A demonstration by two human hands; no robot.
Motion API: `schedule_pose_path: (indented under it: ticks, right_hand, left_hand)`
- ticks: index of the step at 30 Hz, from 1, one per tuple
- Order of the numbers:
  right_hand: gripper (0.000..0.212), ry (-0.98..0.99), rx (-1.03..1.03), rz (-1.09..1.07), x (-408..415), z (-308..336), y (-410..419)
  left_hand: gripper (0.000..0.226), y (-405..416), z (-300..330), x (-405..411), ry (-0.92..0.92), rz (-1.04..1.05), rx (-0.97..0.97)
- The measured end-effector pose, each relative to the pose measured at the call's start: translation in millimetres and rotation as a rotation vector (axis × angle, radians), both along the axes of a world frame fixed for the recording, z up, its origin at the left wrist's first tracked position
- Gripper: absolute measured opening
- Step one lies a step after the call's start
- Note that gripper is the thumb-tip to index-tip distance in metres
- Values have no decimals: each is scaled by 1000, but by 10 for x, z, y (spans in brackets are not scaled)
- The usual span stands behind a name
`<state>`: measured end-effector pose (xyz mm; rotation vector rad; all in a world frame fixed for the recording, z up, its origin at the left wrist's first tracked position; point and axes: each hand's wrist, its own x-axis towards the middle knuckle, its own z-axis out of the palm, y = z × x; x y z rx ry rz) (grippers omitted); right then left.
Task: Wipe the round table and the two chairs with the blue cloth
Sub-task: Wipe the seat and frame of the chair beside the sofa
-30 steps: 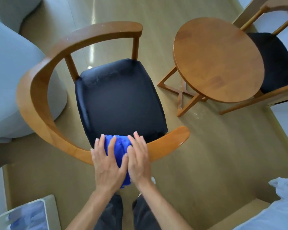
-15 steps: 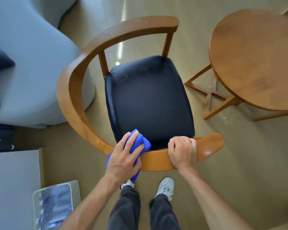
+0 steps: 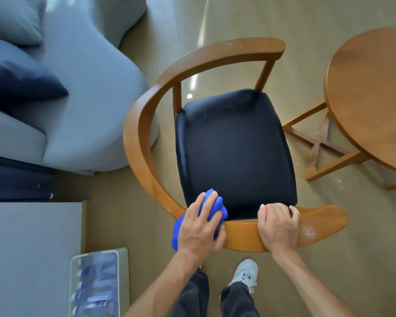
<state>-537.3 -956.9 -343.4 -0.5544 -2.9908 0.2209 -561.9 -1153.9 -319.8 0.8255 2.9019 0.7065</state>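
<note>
The left hand [image 3: 200, 227] grips the bunched blue cloth [image 3: 212, 208] on the chair's curved rail [image 3: 240, 235], just left of the right hand [image 3: 277, 227], which clasps the rail. Best sweep outward along the rail, pressing evenly, the chair braced.

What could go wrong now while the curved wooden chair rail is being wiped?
The bunched blue cloth is only partly under the left hand, so it may slip off the narrow curved wooden rail. White specks near the rail's right end, beyond the right hand, might be missed.
</note>
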Motion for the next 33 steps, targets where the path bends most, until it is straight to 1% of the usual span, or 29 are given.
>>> schedule_pose_path:
  ticks: [2,4,6,8,11,13,15,17,19,20,22,24,26,28,30,32,33]
  right_hand:
    - [40,63,-10,83,-45,45,-284]
    - [34,93,-86,159,-130,81,-724]
    - [34,62,-182,182,-221,121,-1160]
    - [35,9,-236,194,-270,131,-1428]
    - [37,-84,-172,249,-250,63,-1528]
    - [40,-104,-136,271,-224,15,-1520]
    - [42,-99,-129,263,-211,-9,-1522]
    - [42,-80,-121,256,-242,-24,-1559]
    - [41,-57,-125,257,-240,-30,-1553]
    - [41,-44,-125,260,-239,-24,-1553]
    - [40,-7,-116,258,-241,-21,-1556]
    - [38,35,-105,265,-234,-41,-1556]
    - [36,77,-98,265,-228,-75,-1556]
    - [35,72,-91,267,-245,-75,-1558]
    - [35,76,-70,276,-246,-88,-1558]
    - [37,91,-64,278,-232,-119,-1566]
    - [40,101,-75,275,-232,-117,-1566]
  left_hand:
    - [18,-38,-12,-53,34,-65,-29]
    - [16,-247,16,-242,67,-152,-43]
    - [11,-547,73,-538,134,-194,-103]
    - [12,-891,152,-955,238,-245,-223]
    - [22,-1269,327,-1639,307,-318,-335]
    - [26,-1348,422,-1946,273,-312,-365]
    - [27,-1355,453,-2103,233,-269,-337]
    - [26,-1355,466,-2122,225,-202,-288]
    - [24,-1314,417,-1952,253,-186,-244]
    - [22,-1295,383,-1817,258,-222,-227]
    - [18,-1240,323,-1502,215,-390,-212]
    - [17,-1206,286,-1312,142,-580,-272]
    - [18,-1280,317,-1443,129,-670,-342]
    - [20,-1435,381,-1849,144,-618,-282]
    - [22,-1531,477,-2421,114,-435,-192]
    - [18,-1499,533,-2915,-33,-255,-174]
    - [17,-1434,520,-3075,-110,-220,-207]
